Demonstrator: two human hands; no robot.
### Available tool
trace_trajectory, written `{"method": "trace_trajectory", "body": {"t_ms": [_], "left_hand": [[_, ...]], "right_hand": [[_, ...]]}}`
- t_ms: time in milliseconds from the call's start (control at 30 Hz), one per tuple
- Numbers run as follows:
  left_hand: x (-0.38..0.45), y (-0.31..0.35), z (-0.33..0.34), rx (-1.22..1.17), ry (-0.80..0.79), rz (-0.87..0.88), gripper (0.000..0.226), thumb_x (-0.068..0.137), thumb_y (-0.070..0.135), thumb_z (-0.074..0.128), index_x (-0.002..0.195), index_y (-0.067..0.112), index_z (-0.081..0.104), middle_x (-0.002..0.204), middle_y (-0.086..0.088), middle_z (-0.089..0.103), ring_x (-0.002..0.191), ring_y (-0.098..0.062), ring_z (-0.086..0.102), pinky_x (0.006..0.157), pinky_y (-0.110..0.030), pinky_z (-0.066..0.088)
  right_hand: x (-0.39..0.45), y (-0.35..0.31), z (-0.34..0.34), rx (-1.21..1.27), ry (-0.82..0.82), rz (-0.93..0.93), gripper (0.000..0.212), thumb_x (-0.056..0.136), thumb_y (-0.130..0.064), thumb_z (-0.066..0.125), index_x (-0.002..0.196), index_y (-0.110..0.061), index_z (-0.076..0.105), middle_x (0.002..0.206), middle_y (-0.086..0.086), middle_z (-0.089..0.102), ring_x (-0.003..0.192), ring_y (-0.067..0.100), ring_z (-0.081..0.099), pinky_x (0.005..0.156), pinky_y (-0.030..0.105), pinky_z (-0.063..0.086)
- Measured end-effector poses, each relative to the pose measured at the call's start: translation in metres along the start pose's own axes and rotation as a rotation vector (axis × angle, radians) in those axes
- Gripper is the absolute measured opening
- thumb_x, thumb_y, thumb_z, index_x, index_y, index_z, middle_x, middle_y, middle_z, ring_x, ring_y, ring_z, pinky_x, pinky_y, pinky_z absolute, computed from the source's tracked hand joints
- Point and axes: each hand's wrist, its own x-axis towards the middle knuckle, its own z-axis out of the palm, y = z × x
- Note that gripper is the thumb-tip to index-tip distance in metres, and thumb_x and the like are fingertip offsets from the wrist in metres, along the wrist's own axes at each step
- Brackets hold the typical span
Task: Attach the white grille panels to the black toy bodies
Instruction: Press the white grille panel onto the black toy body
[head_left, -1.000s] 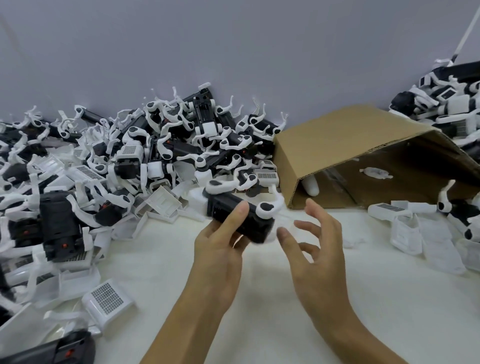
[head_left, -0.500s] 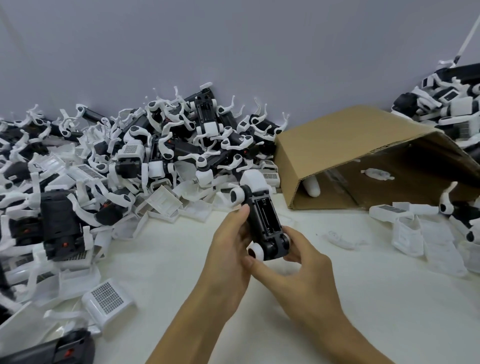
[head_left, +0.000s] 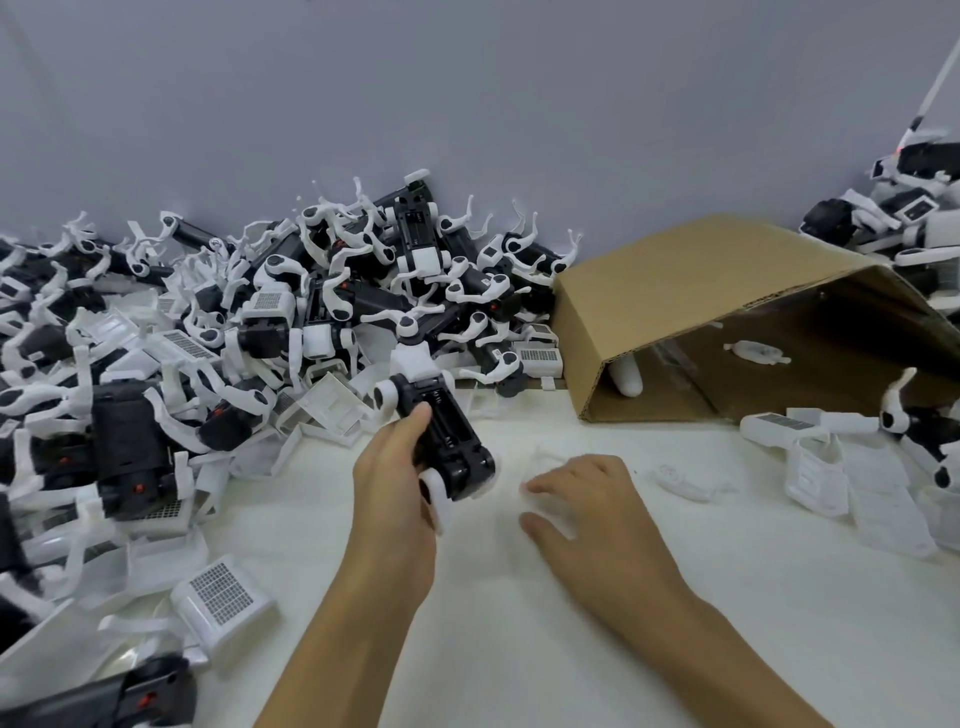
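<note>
Black toy body (head_left: 448, 439), left of the cardboard box (head_left: 670, 306), is now held by the left hand (head_left: 400, 483) alone; the right hand (head_left: 582, 493) has let go and rests loosely curled over something white and blurred on the table, probably the next grille panel

A single wide-angle head-worn camera looks forward and down from the person's own standpoint, close over the white counter (head_left: 675, 597). It faces a plain grey wall (head_left: 467, 104) at the counter's far edge; both forearms enter from the bottom of the frame, and straight lines bow near the edges.
</note>
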Motion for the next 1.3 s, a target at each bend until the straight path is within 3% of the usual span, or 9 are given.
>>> {"method": "trace_trajectory", "body": {"t_ms": [100, 267, 433, 533, 600, 867, 1033, 1133, 1300], "left_hand": [[0.0, -0.003, 0.0, 0.111, -0.001, 0.015, 0.015, 0.096, 0.025, 0.063, 0.099, 0.012, 0.069, 0.09, -0.019, 0.073, 0.064, -0.029, 0.061, 0.069, -0.04, 0.041], [0.001, -0.005, -0.003, 0.27, -0.067, -0.004, 0.013, 0.095, 0.021, 0.064, 0.093, 0.013, 0.074, 0.079, -0.002, 0.074, 0.071, -0.014, 0.072, 0.044, -0.017, 0.047], [-0.003, 0.0, -0.003, 0.407, -0.22, -0.014, 0.018, 0.095, 0.031, 0.064, 0.095, 0.016, 0.074, 0.075, 0.006, 0.073, 0.063, -0.005, 0.069, 0.049, -0.012, 0.047], [-0.006, -0.002, -0.002, 0.484, -0.445, -0.041, 0.041, 0.083, 0.05, 0.073, 0.107, 0.018, 0.077, 0.101, 0.001, 0.077, 0.093, -0.01, 0.071, 0.088, -0.032, 0.054], [-0.009, -0.006, 0.0, 0.466, -0.559, -0.049, 0.048, 0.079, 0.047, 0.074, 0.115, 0.015, 0.074, 0.113, -0.009, 0.075, 0.107, -0.023, 0.071, 0.097, -0.043, 0.054], [-0.006, -0.021, -0.002, 0.526, -0.607, 0.111, 0.055, 0.063, 0.023, 0.084, 0.116, 0.022, 0.069, 0.108, -0.004, 0.076, 0.104, -0.024, 0.071, 0.082, -0.043, 0.061], [-0.011, -0.023, 0.001, 0.633, -0.551, 0.283, 0.042, 0.079, 0.021, 0.075, 0.116, 0.037, 0.066, 0.105, 0.007, 0.075, 0.097, -0.017, 0.071, 0.073, -0.043, 0.064], [-0.013, -0.023, 0.002, 0.661, -0.533, 0.338, 0.042, 0.087, 0.015, 0.072, 0.121, 0.04, 0.064, 0.107, 0.01, 0.075, 0.097, -0.02, 0.07, 0.074, -0.046, 0.063], [-0.016, -0.025, 0.003, 0.723, -0.51, 0.454, 0.041, 0.088, 0.014, 0.069, 0.119, 0.041, 0.064, 0.105, 0.015, 0.074, 0.093, -0.011, 0.07, 0.077, -0.03, 0.061]], "right_hand": [[-0.002, -0.005, 0.0, 0.123, 0.152, -0.079, 0.015, 0.091, -0.013, 0.072, 0.103, -0.022, 0.075, 0.089, -0.016, 0.065, 0.094, 0.01, 0.051, 0.075, 0.02, 0.041], [0.004, -0.014, -0.011, 0.756, 0.388, 0.031, 0.022, 0.095, -0.009, 0.066, 0.099, -0.028, 0.076, 0.091, -0.011, 0.076, 0.082, 0.006, 0.067, 0.071, 0.018, 0.054], [0.008, -0.008, -0.024, 1.211, 0.28, 0.225, 0.03, 0.099, 0.008, 0.047, 0.103, -0.009, 0.071, 0.078, 0.0, 0.07, 0.076, 0.008, 0.064, 0.063, 0.024, 0.052], [0.007, -0.011, -0.02, 1.095, 0.31, 0.246, 0.026, 0.101, -0.002, 0.053, 0.1, -0.017, 0.073, 0.083, -0.004, 0.074, 0.076, 0.01, 0.065, 0.065, 0.024, 0.055], [0.004, -0.015, -0.018, 0.928, 0.368, 0.195, 0.028, 0.101, -0.006, 0.056, 0.097, -0.027, 0.074, 0.09, -0.009, 0.076, 0.081, 0.01, 0.068, 0.072, 0.024, 0.057], [-0.005, -0.024, -0.015, 0.657, 0.491, 0.097, 0.014, 0.089, -0.044, 0.057, 0.1, -0.042, 0.065, 0.1, -0.021, 0.065, 0.1, 0.002, 0.064, 0.072, 0.02, 0.055], [-0.008, -0.028, -0.015, 0.819, 0.327, 0.145, 0.034, 0.076, -0.06, 0.064, 0.106, -0.043, 0.069, 0.091, -0.02, 0.073, 0.09, 0.006, 0.07, 0.062, 0.025, 0.058], [-0.009, -0.029, -0.014, 0.841, 0.315, 0.169, 0.06, 0.064, -0.061, 0.074, 0.12, -0.042, 0.064, 0.098, -0.023, 0.073, 0.096, 0.002, 0.07, 0.07, 0.021, 0.059], [-0.01, -0.028, -0.017, 0.885, 0.342, 0.134, 0.041, 0.068, -0.048, 0.08, 0.107, -0.043, 0.069, 0.096, -0.021, 0.076, 0.095, 0.002, 0.072, 0.077, 0.014, 0.055]]}}
